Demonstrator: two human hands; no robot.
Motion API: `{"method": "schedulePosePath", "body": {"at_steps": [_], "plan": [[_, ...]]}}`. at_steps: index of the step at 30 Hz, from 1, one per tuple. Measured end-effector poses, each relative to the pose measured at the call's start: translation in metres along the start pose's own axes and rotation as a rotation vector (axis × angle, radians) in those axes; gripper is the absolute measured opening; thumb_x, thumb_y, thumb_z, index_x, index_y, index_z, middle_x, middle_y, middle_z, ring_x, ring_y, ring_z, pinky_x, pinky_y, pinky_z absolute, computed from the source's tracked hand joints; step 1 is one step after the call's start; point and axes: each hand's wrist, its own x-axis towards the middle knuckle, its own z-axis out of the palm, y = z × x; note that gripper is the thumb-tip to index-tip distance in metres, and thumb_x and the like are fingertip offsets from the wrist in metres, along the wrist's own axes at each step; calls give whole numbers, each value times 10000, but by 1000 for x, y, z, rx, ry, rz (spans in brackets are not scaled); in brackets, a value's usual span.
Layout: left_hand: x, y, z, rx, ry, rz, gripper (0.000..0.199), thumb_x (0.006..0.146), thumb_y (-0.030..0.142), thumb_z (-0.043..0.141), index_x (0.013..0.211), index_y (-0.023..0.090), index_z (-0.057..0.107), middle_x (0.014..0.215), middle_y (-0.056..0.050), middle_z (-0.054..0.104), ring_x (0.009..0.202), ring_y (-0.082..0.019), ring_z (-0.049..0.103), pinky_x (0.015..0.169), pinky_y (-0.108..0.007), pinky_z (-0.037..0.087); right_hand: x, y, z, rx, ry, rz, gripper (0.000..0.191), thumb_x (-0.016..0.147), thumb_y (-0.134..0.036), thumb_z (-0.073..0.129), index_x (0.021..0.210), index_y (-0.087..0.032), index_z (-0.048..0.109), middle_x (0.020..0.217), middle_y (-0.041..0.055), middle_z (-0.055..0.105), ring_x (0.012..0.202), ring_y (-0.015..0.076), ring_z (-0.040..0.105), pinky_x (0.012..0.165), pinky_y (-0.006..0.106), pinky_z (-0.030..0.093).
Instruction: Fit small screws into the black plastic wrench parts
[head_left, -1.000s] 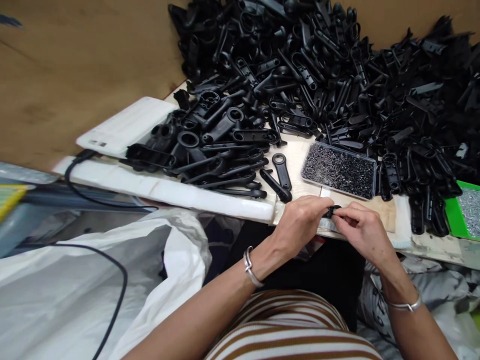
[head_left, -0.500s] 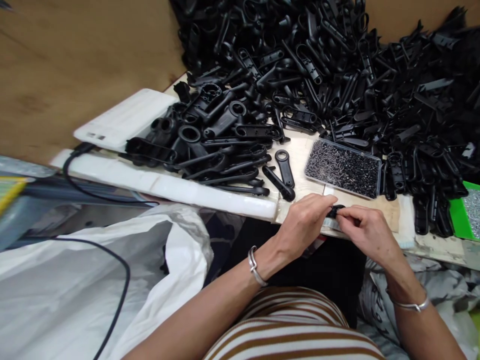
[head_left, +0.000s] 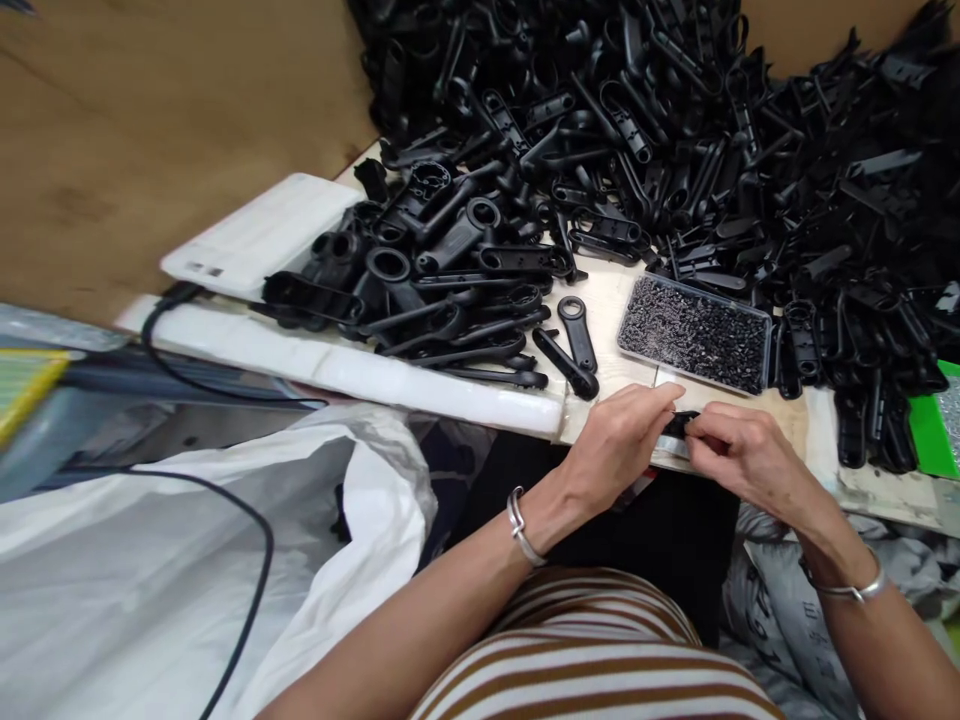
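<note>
Between your fingertips, at the near edge of the desk (head_left: 619, 277), is the part (head_left: 681, 423): small, black and mostly covered, so its full shape cannot be told. Your left hand (head_left: 619, 445) has its fingers nearly closed, meeting the part from its left side. Your right hand (head_left: 750, 455) is curled tighter, thumb and fingers bunched in a pinch on the other end. Compared with the earlier frames, your right fingers have folded in more, while both hands keep hold of the part; your view has also shifted a little, so things on the desk sit farther right.

Just beyond your hands is a clear box (head_left: 694, 335), filled with tiny dark pieces. To its left lie two loose black arms, one with a ring end (head_left: 577, 335), the other (head_left: 566, 364) slanting just beside it. Farther left, you have a group of similar arms (head_left: 457, 240), by a white case (head_left: 262, 240) with a black cable (head_left: 150, 330). A large black heap (head_left: 615, 110) spreads behind the box. At your far right is a green tray (head_left: 930, 425) of small shiny bits, and below the desk on your left, a white bag (head_left: 375, 500).
</note>
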Motion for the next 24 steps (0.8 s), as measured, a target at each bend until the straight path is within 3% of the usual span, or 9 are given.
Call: {"method": "schedulePosePath", "body": {"at_steps": [9,13,16,20,22,24], "plan": [[5,-1,-1,-36,-37,-56,213,874,79,557,1069,147,606,796,-2,696,722,-112,664,703,-198,530,10,6,-11,-36,-161,-80,221,795,-63,485,610,-182,503,578,-46,422,534,95,390,567,246,280],[7,0,-2,-54,-67,-93,225,860,59,555,1045,168,620,791,13,698,724,-103,668,708,-187,529,7,4,-18,1,-204,-64,230,882,-137,483,705,-180,624,629,-10,542,593,118,496,601,250,348],[7,1,-3,-61,-65,-94,246,851,52,567,1055,176,626,802,14,712,732,-107,679,720,-194,538,-8,10,-26,90,-103,23,189,927,-280,539,953,-197,707,820,46,677,737,162,605,681,270,443],[6,2,-4,-39,-54,-86,212,861,88,594,1047,178,643,855,-8,743,764,-135,703,733,-224,558,-25,24,-41,-31,222,194,190,924,-292,556,986,-206,714,931,61,706,816,194,650,747,308,492],[8,2,-7,-4,-40,-74,192,869,110,600,1040,183,648,873,-13,751,773,-144,710,731,-230,565,-23,29,-46,-176,262,235,200,927,-253,535,1004,-189,709,947,62,702,827,195,653,767,313,493],[11,3,-9,38,-21,-50,187,871,111,599,1037,184,648,876,-13,754,773,-146,714,727,-227,569,-14,31,-48,-322,213,263,214,929,-226,523,1033,-183,705,982,67,696,855,206,653,774,321,488]]}}
